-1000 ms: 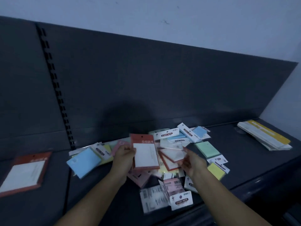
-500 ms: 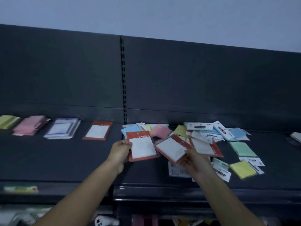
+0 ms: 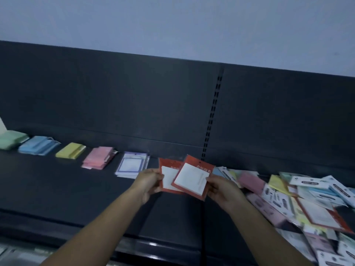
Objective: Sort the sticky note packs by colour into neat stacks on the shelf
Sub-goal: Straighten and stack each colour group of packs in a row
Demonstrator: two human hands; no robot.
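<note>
Shift: since the earlier frame my view has swung left and the two red-framed packs have come together, overlapping.
Left hand [image 3: 148, 184]: I have it pinched on the rear red pack [image 3: 167, 179].
Right hand [image 3: 222, 190]: closed on the front red pack [image 3: 193, 178], above the shelf [image 3: 57, 189].
Done: green stack [image 3: 11, 139], blue stack [image 3: 37, 147], yellow stack [image 3: 71, 150], pink stack [image 3: 99, 157], purple-bordered stack [image 3: 132, 167].
Left: unsorted pile [image 3: 307, 204] at right.
Unclear: pile cut off; print blurred.

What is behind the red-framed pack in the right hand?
Behind the right hand's red-framed pack is a second red-framed pack, held by the left hand; its right part is covered.
</note>
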